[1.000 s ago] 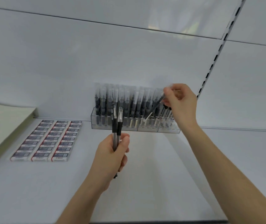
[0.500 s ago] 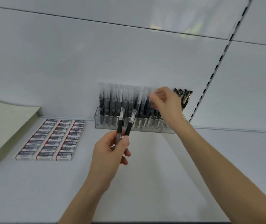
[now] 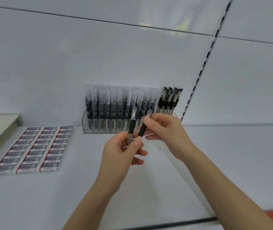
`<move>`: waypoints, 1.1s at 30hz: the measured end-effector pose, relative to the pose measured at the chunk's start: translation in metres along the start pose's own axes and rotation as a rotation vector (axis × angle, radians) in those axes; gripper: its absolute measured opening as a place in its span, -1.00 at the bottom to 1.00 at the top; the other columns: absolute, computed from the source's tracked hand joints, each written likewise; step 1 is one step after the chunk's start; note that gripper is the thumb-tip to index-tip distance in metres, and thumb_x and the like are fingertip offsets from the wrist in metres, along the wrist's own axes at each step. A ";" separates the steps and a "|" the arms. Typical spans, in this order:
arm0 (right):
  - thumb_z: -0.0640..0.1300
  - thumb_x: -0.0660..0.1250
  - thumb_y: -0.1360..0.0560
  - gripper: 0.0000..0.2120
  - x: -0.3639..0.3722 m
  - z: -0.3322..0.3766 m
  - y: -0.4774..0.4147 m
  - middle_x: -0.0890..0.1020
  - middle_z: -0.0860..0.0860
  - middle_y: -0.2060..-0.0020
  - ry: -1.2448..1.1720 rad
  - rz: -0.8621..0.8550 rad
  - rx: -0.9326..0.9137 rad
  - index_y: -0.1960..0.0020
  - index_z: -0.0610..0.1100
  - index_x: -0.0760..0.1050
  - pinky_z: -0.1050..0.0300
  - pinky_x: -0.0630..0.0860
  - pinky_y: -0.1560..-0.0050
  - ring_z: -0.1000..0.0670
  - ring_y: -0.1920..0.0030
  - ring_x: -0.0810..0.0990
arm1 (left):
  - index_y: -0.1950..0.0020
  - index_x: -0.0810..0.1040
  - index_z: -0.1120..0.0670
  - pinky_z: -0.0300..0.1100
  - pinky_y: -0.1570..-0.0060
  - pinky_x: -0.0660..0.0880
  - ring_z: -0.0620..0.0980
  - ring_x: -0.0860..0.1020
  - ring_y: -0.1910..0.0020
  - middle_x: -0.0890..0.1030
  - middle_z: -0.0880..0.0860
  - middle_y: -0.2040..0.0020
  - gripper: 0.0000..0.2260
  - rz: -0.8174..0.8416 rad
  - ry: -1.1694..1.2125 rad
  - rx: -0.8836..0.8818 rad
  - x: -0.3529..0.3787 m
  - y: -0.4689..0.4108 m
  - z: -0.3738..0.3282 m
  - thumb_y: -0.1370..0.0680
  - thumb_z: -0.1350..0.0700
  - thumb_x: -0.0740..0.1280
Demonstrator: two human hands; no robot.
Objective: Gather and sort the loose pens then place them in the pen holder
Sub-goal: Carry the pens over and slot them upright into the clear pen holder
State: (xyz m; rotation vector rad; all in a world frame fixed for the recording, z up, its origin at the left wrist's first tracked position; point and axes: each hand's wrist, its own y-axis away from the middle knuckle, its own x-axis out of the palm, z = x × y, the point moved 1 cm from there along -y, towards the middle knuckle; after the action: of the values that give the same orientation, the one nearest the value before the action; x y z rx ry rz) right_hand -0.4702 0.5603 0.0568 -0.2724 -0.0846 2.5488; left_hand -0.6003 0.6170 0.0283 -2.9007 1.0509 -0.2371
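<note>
Centre frame: left hand (image 3: 121, 153) grips 2 pens low on the barrels, both near upright and leaning slightly right. Right hand (image 3: 167, 131), just right of it, pinches the clear top of the right-hand pen (image 3: 143, 130) between thumb and finger. Left-hand pen (image 3: 131, 128) is held by the left only. Pen holder (image 3: 99, 128) sits just behind, upper centre. Matching black-grip pens (image 3: 169, 100) fill its right end, nearer the right hand, too blurred to count. Erasers (image 3: 33, 150) lower left, 3 columns.

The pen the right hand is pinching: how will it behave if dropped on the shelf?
Likely stiff and light: the pen runs straight between the left hand and the right hand's pinch. Its round barrel may roll on the smooth shelf; the black grip sleeve should resist slipping.
</note>
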 end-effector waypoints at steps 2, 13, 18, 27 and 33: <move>-0.14 0.31 -0.50 -0.86 -0.014 -0.001 0.003 0.70 -0.04 0.30 -0.072 -0.052 0.019 0.18 -0.20 0.55 0.25 0.58 0.28 0.05 0.31 0.67 | 0.04 0.55 0.12 -0.25 0.38 0.57 -0.11 0.64 0.33 0.62 0.09 0.21 -0.92 0.031 0.001 -0.016 0.010 -0.001 0.000 -0.54 0.22 0.27; -0.13 0.31 -0.50 -0.94 -0.110 -0.002 -0.031 0.62 -0.02 0.27 0.077 -0.731 -0.216 0.12 -0.05 0.43 0.12 0.61 0.13 -0.03 0.28 0.67 | 0.04 0.57 0.06 -0.40 0.58 0.21 -0.09 0.26 0.51 0.32 0.04 0.36 -0.89 0.038 -0.133 -0.005 0.021 -0.003 0.003 -0.55 0.12 0.25; -0.13 0.30 -0.51 -0.95 -0.100 -0.005 -0.054 0.59 -0.01 0.28 0.265 -0.627 -0.244 0.09 -0.09 0.43 0.14 0.57 0.16 0.02 0.31 0.62 | 0.09 0.55 0.14 -0.41 0.55 0.19 -0.14 0.25 0.53 0.37 -0.05 0.42 -0.85 0.001 -0.155 0.003 0.015 -0.005 0.003 -0.56 0.11 0.24; -0.16 0.33 -0.49 -0.92 -0.096 -0.019 -0.075 0.60 -0.07 0.27 0.478 -0.459 -0.151 0.11 -0.17 0.47 0.45 0.45 0.43 0.28 0.51 0.54 | 0.12 0.52 0.10 -0.40 0.57 0.24 -0.16 0.29 0.53 0.52 -0.10 0.46 -0.89 -0.027 -0.104 -0.016 0.008 -0.001 -0.001 -0.57 0.17 0.22; -0.06 0.35 -0.48 -0.75 -0.097 -0.016 -0.068 0.64 -0.12 0.11 0.562 -0.434 -0.037 -0.08 -0.18 0.49 0.17 0.48 0.18 0.09 0.28 0.61 | 0.11 0.50 0.13 -0.40 0.58 0.23 -0.17 0.28 0.55 0.54 -0.10 0.46 -0.90 -0.014 -0.075 0.008 0.010 0.002 -0.003 -0.57 0.18 0.22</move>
State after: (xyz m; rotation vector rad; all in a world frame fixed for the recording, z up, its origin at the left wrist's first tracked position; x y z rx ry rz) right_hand -0.3515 0.5637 0.0660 -0.8697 0.0239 1.9654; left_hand -0.5944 0.6094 0.0322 -2.8864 1.0163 -0.1320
